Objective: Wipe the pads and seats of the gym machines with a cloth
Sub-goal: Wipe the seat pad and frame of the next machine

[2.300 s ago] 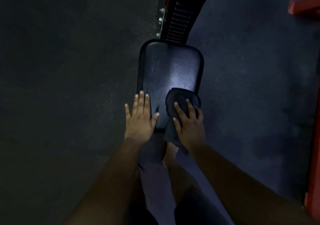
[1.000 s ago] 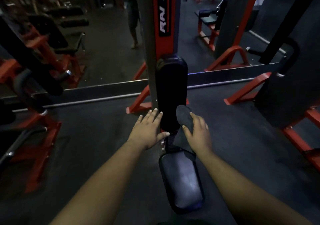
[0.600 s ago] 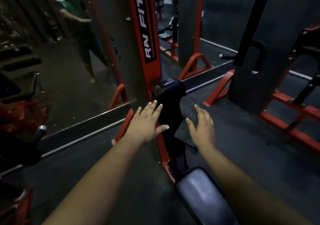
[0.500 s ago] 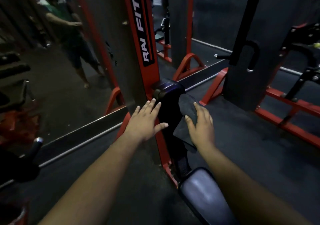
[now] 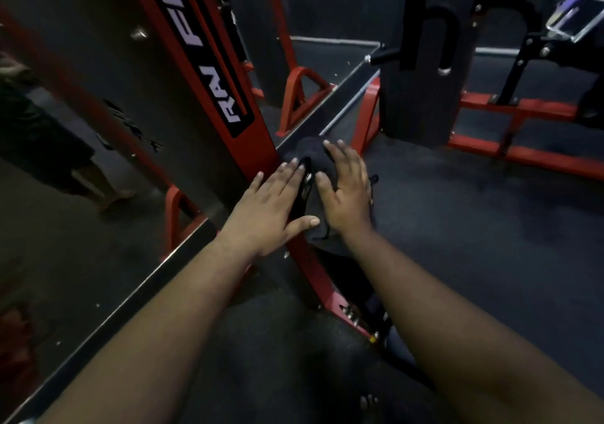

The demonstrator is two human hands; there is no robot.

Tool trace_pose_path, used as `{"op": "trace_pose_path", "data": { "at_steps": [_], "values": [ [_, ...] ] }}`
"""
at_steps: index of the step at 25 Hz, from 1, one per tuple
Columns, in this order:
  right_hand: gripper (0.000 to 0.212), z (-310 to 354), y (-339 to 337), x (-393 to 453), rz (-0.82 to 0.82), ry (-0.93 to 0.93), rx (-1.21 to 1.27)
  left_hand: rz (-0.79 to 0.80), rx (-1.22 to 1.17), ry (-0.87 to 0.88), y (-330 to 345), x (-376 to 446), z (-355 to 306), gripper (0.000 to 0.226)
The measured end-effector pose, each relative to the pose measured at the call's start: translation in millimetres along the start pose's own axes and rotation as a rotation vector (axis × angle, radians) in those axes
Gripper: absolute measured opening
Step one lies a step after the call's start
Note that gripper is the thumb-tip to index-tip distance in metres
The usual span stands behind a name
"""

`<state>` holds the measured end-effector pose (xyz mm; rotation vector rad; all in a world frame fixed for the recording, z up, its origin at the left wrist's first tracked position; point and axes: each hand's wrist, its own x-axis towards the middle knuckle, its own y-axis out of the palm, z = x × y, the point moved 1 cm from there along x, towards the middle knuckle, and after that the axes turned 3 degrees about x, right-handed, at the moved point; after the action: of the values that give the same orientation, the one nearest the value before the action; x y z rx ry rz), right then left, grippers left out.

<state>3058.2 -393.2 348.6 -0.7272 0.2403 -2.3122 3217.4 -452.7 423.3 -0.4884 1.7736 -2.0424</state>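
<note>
A dark cloth (image 5: 310,157) lies over the top of the black upright back pad (image 5: 302,195) of the red machine. My right hand (image 5: 348,188) presses the cloth flat against the pad with straight fingers. My left hand (image 5: 271,208) rests flat on the pad's left side, fingers straight, thumb spread toward the cloth. Both hands and the cloth hide most of the pad. The seat below is mostly hidden behind my right forearm.
The red upright post (image 5: 212,64) with white lettering rises just behind the pad. A wall mirror (image 5: 65,129) on the left reflects a standing person. Another red-framed machine (image 5: 425,64) stands at the right on the dark floor (image 5: 490,244).
Both hands left the seat and rose to the upright back pad. My right hand has slid the cloth up onto the pad's top, and the view has tilted further.
</note>
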Motion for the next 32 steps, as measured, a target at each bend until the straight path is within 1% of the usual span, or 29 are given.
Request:
{"op": "trace_pose_path", "data": {
  "at_steps": [1, 2, 4, 5, 7, 9, 11, 12, 14, 16, 17, 19, 20, 22, 23, 24, 25, 26, 28, 29, 31, 32],
  "values": [
    [0.062, -13, 2, 0, -0.034, 0.002, 0.049, -0.019, -0.001, 0.039, 2, 6, -1, 0.102],
    [0.064, -27, 3, -4, -0.063, 0.046, 0.104, -0.034, -0.005, 0.072, 2, 12, -2, 0.103],
    [0.071, -54, 10, -26, -0.115, 0.223, 0.167, -0.052, 0.009, 0.137, 0, 26, 0, 0.103],
    [0.073, -61, 16, -40, -0.135, 0.296, 0.165, -0.055, 0.034, 0.174, -1, 31, 1, 0.103],
    [0.072, -56, 24, -52, -0.178, 0.370, 0.185, -0.078, 0.077, 0.246, 2, 39, 5, 0.102],
    [0.064, -38, 27, -42, -0.243, 0.354, 0.224, -0.117, 0.073, 0.316, 3, 43, 7, 0.101],
    [0.058, -19, 24, -27, -0.295, 0.218, 0.236, -0.181, 0.068, 0.372, 7, 45, 8, 0.098],
    [0.057, -18, 23, -21, -0.289, 0.155, 0.240, -0.202, 0.066, 0.397, 8, 47, 9, 0.098],
    [0.058, -41, 26, -22, -0.230, 0.150, 0.253, -0.218, 0.053, 0.429, 12, 50, 10, 0.100],
    [0.058, -83, 31, -32, -0.215, 0.253, 0.303, -0.250, 0.016, 0.440, 15, 52, 12, 0.099],
    [0.059, -105, 33, -41, -0.222, 0.342, 0.326, -0.270, -0.001, 0.444, 17, 53, 12, 0.097],
    [0.060, -144, 38, -72, -0.214, 0.584, 0.329, -0.296, -0.032, 0.445, 21, 52, 12, 0.093],
    [0.057, -164, 43, -92, -0.198, 0.724, 0.332, -0.302, -0.045, 0.448, 22, 52, 12, 0.092],
    [0.058, -186, 52, -127, -0.103, 0.944, 0.268, -0.302, -0.073, 0.453, 22, 52, 12, 0.091],
    [0.066, -187, 56, -137, -0.095, 1.005, 0.246, -0.297, -0.092, 0.457, 22, 52, 13, 0.090],
    [0.079, -183, 58, -142, -0.149, 1.053, 0.280, -0.290, -0.116, 0.462, 22, 51, 14, 0.089],
    [0.092, -178, 62, -145, -0.238, 1.085, 0.353, -0.282, -0.142, 0.468, 22, 50, 14, 0.088],
    [0.093, -165, 65, -146, -0.330, 1.099, 0.394, -0.271, -0.170, 0.471, 20, 49, 15, 0.086],
    [0.071, -115, 68, -142, -0.462, 0.989, 0.422, -0.212, -0.232, 0.457, 17, 48, 17, 0.083],
    [0.063, -87, 70, -138, -0.477, 0.902, 0.387, -0.165, -0.262, 0.443, 15, 45, 19, 0.081],
    [0.062, -41, 71, -122, -0.455, 0.699, 0.253, -0.085, -0.326, 0.416, 14, 39, 27, 0.076],
    [0.062, -20, 70, -111, -0.446, 0.613, 0.188, -0.073, -0.368, 0.406, 15, 35, 34, 0.073]
  ]
}}
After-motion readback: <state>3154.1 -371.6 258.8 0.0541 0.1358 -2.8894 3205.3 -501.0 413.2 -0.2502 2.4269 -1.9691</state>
